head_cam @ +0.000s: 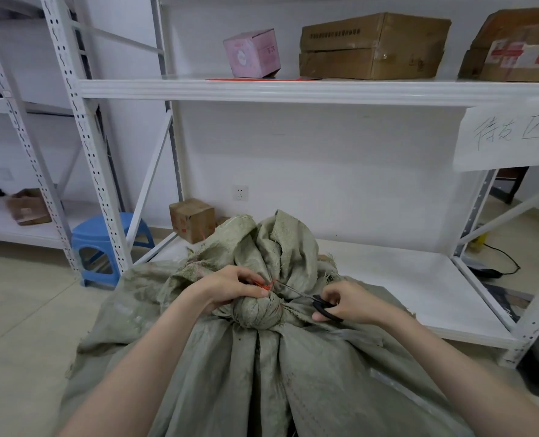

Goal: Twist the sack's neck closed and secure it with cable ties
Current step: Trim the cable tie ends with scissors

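Observation:
A large grey-green woven sack [261, 367] fills the lower middle of the head view, its neck [258, 310] twisted into a tight bunch with loose cloth flaring above. A red cable tie [266, 287] sits at the neck. My left hand [230, 285] pinches the tie's red end against the neck. My right hand [347, 302] grips black-handled scissors [321, 307], whose thin blades reach left to the tie. Whether the blades are closed on the tie I cannot tell.
White metal shelving [293, 91] stands right behind the sack, with cardboard boxes [372, 47] and a pink box [251, 53] on the upper shelf. More red cable ties [255, 79] lie there. A blue stool [104, 244] and a small carton [192, 219] sit at left.

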